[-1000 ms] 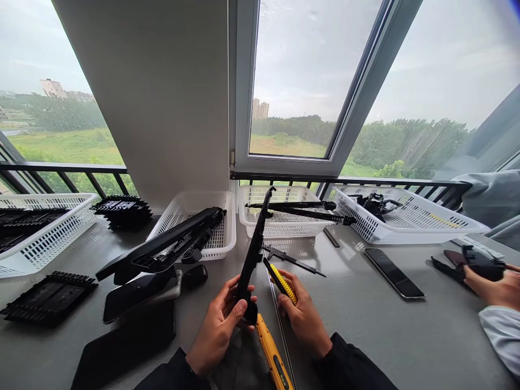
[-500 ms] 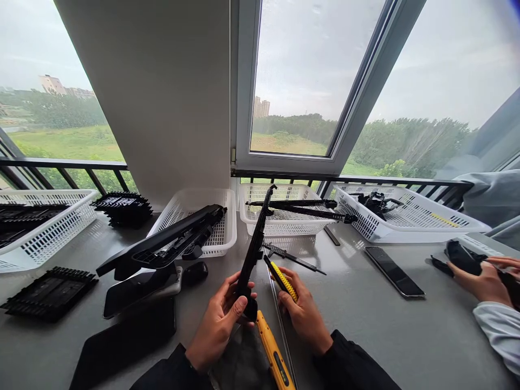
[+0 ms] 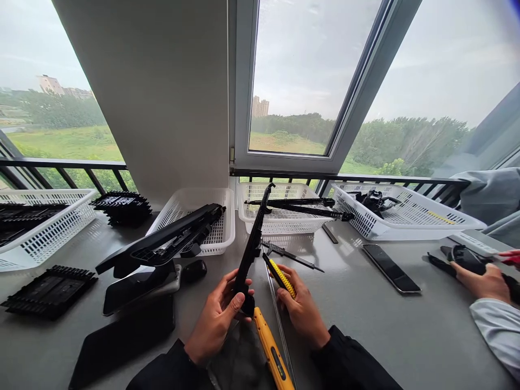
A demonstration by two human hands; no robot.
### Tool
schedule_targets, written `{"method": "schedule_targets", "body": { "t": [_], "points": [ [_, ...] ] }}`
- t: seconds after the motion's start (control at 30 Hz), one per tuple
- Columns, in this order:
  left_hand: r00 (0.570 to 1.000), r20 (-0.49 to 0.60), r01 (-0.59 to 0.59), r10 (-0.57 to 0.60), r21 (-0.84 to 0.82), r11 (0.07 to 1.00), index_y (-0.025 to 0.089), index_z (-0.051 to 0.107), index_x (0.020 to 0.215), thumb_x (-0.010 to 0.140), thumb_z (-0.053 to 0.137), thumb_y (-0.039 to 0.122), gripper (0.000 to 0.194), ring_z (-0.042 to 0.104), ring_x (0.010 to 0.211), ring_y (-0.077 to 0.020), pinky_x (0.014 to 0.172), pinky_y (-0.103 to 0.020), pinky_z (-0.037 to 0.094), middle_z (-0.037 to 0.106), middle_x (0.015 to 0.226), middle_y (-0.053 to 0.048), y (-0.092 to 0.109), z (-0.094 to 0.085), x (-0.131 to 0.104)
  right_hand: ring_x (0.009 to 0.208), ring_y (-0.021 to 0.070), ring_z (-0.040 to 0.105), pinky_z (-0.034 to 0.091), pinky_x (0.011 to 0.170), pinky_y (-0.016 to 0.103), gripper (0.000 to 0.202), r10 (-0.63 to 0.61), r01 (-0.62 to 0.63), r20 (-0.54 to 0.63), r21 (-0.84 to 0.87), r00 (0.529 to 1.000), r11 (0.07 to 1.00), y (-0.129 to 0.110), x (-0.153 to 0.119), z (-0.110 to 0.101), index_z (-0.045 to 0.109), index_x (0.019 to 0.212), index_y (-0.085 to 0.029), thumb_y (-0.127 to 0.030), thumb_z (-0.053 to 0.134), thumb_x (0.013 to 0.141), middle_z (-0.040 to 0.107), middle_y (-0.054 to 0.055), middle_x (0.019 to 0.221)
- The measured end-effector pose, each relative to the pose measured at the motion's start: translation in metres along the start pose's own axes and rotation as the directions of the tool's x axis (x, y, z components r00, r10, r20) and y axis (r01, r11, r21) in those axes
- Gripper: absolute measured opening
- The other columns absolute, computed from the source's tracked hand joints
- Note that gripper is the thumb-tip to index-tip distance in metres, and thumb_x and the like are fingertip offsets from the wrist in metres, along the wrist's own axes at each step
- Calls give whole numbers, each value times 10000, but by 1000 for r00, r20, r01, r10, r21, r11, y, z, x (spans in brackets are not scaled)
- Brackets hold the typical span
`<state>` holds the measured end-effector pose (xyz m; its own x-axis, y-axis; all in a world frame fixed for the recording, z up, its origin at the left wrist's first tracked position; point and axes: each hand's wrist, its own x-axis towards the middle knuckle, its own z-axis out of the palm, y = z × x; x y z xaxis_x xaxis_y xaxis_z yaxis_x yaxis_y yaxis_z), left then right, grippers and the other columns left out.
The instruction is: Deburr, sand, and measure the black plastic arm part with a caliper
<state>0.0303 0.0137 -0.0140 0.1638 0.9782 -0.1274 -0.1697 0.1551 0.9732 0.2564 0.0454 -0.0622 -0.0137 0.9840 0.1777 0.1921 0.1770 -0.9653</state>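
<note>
My left hand (image 3: 217, 319) is wrapped round the lower end of a long black plastic part (image 3: 252, 238), which points up and away from me. In my right hand (image 3: 303, 309) is a yellow and black utility knife (image 3: 283, 277), its tip close to the black part. Below and between my hands lies a yellow-orange tool (image 3: 270, 346) with a small dark panel. Beside it runs a thin metal rod or ruler (image 3: 280, 319). A black caliper (image 3: 294, 255) rests on the table beyond my right hand.
White baskets (image 3: 280, 225) with black parts line the back. Left are large black parts (image 3: 162, 238), a mouse (image 3: 195, 271), dark flat objects (image 3: 125, 341) and a ribbed part (image 3: 51, 292). Right are a phone (image 3: 392, 269) and another person's hand (image 3: 485, 283) holding a black part.
The view has shifted slightly. My hands keep their holds, with the black part turned a little. At the right, a red-handled object has come into view near the other person's hand.
</note>
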Motion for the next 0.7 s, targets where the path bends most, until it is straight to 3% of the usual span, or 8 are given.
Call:
{"method": "schedule_targets", "body": {
  "t": [0.17, 0.3, 0.47, 0.57, 0.7],
  "points": [
    [1000, 0, 9, -9, -1, 1000, 238, 528, 1474, 885, 785, 622, 749, 689, 1271, -396, 727, -428, 703, 657, 1460, -178, 0, 0, 1, 945, 266, 744, 643, 780, 388, 505, 28, -28, 24, 30, 999, 999, -1, 0, 0, 656, 1404, -207, -280, 637, 905, 766, 131, 1283],
    [1000, 1, -6, 6, -21, 1000, 232, 525, 1470, 872, 792, 633, 768, 698, 1258, -399, 712, -419, 702, 673, 1433, -184, 1, 1, 1, 1102, 292, 739, 628, 919, 432, 494, 3, -3, 27, 16, 1000, 1000, -2, -2, -1, 655, 1390, -212, -263, 630, 899, 764, 113, 1303],
    [1000, -2, 3, -3, -34, 999, 222, 530, 1465, 867, 800, 619, 767, 694, 1260, -409, 706, -425, 703, 683, 1417, -191, 3, 1, 0, 1202, 294, 724, 569, 1042, 454, 438, -17, 31, 121, -112, 993, 993, -6, 3, 1, 672, 1321, -244, -193, 581, 896, 779, 76, 1263],
    [1000, 1, 2, -2, -34, 999, 225, 531, 1455, 866, 805, 614, 757, 688, 1273, -412, 709, -422, 703, 669, 1446, -195, 2, -1, 1, 1171, 298, 723, 564, 1032, 450, 456, -85, 132, 168, -297, 982, 946, -10, 11, 6, 695, 1267, -240, -113, 586, 843, 772, 77, 1243],
    [1000, -6, 10, -10, -38, 999, 237, 532, 1447, 861, 808, 618, 751, 686, 1287, -424, 699, -413, 698, 683, 1434, -190, -1, -3, 3, 1175, 286, 688, 559, 1039, 440, 542, -220, 323, 258, -486, 941, 812, -11, 16, 14, 673, 1322, -243, -23, 560, 840, 732, 86, 1283]
  ]
}}
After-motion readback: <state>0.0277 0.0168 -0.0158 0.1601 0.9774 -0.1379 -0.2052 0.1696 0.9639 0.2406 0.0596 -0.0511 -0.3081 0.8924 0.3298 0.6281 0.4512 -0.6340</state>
